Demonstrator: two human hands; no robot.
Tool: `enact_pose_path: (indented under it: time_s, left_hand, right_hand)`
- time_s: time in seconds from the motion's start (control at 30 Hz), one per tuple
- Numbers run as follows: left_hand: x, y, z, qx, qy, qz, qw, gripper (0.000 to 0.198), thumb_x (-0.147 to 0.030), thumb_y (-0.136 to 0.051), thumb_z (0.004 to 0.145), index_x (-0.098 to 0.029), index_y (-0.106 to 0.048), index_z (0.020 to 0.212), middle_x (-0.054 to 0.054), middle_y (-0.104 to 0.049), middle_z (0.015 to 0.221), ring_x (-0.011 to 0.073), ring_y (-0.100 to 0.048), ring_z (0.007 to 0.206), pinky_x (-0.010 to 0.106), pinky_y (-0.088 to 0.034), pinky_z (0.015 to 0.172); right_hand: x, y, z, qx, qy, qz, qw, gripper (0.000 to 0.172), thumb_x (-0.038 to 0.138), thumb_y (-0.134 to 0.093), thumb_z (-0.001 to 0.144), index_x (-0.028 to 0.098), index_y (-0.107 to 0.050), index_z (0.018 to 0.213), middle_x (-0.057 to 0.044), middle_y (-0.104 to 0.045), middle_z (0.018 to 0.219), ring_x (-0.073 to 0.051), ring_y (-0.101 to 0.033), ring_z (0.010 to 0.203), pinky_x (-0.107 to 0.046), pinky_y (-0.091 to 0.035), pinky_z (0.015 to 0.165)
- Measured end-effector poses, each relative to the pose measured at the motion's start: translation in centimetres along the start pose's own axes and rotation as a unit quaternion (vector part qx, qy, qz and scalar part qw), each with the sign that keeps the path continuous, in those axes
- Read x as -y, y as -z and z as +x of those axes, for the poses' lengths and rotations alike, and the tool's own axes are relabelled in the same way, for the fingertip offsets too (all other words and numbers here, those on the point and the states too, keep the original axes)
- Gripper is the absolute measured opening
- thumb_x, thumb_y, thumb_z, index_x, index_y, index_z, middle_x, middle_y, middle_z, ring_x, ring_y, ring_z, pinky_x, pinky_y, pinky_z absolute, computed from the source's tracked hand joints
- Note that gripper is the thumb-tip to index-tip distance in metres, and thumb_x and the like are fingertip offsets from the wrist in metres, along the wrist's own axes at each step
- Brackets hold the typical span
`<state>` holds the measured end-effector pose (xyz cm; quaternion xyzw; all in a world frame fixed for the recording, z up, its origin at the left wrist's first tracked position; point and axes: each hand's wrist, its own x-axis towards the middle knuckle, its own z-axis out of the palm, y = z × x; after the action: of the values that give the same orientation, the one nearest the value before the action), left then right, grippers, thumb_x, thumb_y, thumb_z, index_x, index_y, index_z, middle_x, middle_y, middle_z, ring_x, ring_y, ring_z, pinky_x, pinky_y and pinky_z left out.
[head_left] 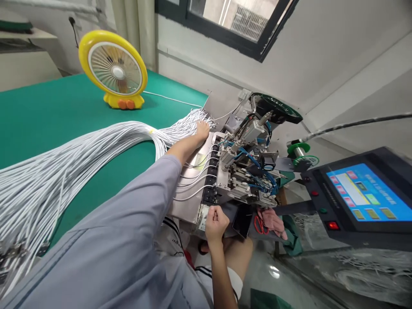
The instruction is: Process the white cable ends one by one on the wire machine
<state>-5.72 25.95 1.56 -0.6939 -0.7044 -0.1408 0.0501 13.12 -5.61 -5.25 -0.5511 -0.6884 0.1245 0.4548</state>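
Observation:
My left hand (202, 130) reaches to the tip end of a thick bundle of white cables (128, 133) on the green table. Its fingers are curled in among the cable ends, pinching at least one; the fingertips are partly hidden. Below it, my right hand (217, 223) is closed in a fist at the near corner of the machine (238, 163); whatever may be inside it is hidden. Several separate white cables (196, 187) lie across the metal plate (186, 208), their ends in a row of black slots (210, 195) along the machine's side.
A yellow fan (117, 71) stands on the green table (41, 103). Right of the machine are a solder wire spool (299, 152) and a lit control screen (370, 193). Red-handled scissors (260, 225), a pink cloth (273, 222) and a dark phone-like slab (242, 219) lie near my right hand.

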Motion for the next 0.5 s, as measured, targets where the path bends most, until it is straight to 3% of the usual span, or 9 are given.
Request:
enact_pose_path:
  time_s: [0.1,0.17,0.33,0.5]
  left_hand:
    - [-0.7,1.2,-2.6,0.019,-0.061,0.007,0.998,0.035,-0.034,-0.054,0.090,-0.014,-0.053,0.119,0.010,-0.055,0.120,0.0210,-0.056,0.106,0.043,-0.048,0.090]
    - [-0.8,1.9,-4.6,0.035,-0.111,0.007,0.993,0.032,-0.026,-0.052,0.090,-0.008,-0.054,0.116,0.015,-0.053,0.124,0.0236,-0.049,0.115,0.043,-0.040,0.098]
    - [-0.3,3.0,-8.5,0.105,-0.246,-0.004,0.963,0.031,-0.021,-0.047,0.087,-0.006,-0.056,0.112,0.014,-0.052,0.128,0.0207,-0.043,0.120,0.032,-0.028,0.103]
    - [1.4,3.6,-8.3,0.120,-0.240,0.005,0.963,0.038,-0.024,-0.037,0.091,-0.001,-0.053,0.117,0.018,-0.050,0.130,0.0245,-0.040,0.123,0.038,-0.023,0.106]
  right_hand:
    - [0.0,-0.1,0.1,-0.005,0.013,0.011,1.000,0.028,0.023,-0.045,0.083,0.023,-0.037,0.055,0.007,-0.024,0.049,-0.011,-0.025,0.043,-0.026,-0.020,0.046]
    - [0.0,-0.1,0.2,-0.006,0.025,0.016,1.000,0.029,0.023,-0.045,0.083,0.023,-0.036,0.056,0.007,-0.025,0.049,-0.011,-0.025,0.043,-0.026,-0.021,0.047]
    - [0.2,0.0,0.1,-0.011,0.037,0.013,0.999,0.030,0.023,-0.045,0.084,0.022,-0.036,0.055,0.007,-0.026,0.048,-0.010,-0.025,0.043,-0.026,-0.021,0.047]
    - [0.1,-0.4,0.3,-0.018,0.044,0.009,0.999,0.030,0.024,-0.045,0.085,0.021,-0.038,0.056,0.008,-0.025,0.049,-0.009,-0.027,0.043,-0.024,-0.023,0.047]
